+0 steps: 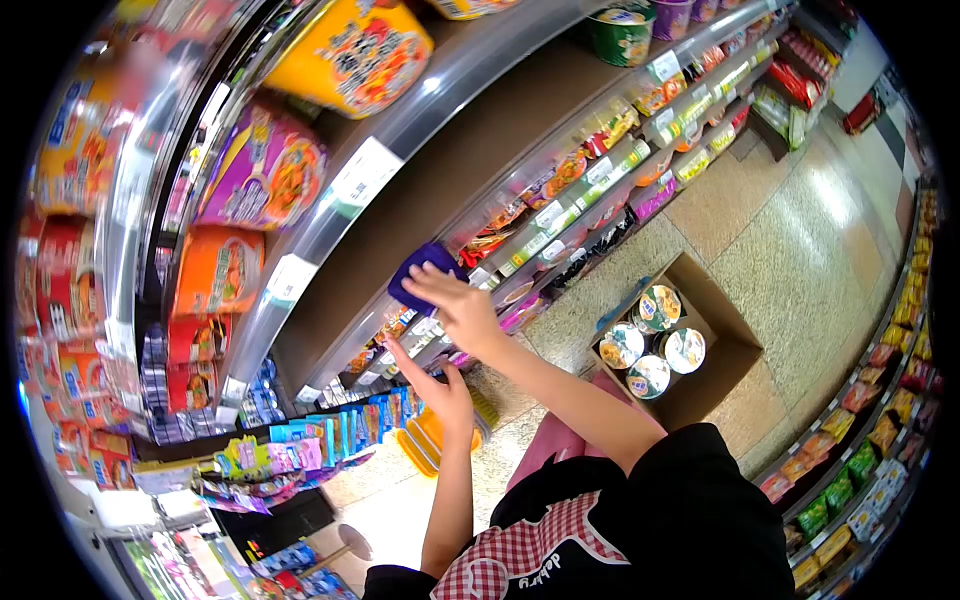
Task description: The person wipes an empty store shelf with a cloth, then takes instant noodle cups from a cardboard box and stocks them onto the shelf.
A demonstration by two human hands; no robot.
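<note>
My right hand [455, 300] presses a folded dark purple cloth [412, 272] against the front part of a brown shelf [400, 215]. Its fingers lie over the cloth, which partly sticks out beyond them. Lower and to the left, my left hand [440, 395] holds nothing. Its fingers are stretched out and apart, with the tips close to the shelf's front edge. Packets of instant noodles [490, 230] stand in the rows just below this shelf.
An open cardboard box [715, 345] with several lidded noodle cups [650, 375] is on the tiled floor to the right. A yellow basket [425, 445] sits below my left hand. Yellow noodle packs [350, 55] fill the shelf above; another stocked shelf [860, 440] runs along the far right.
</note>
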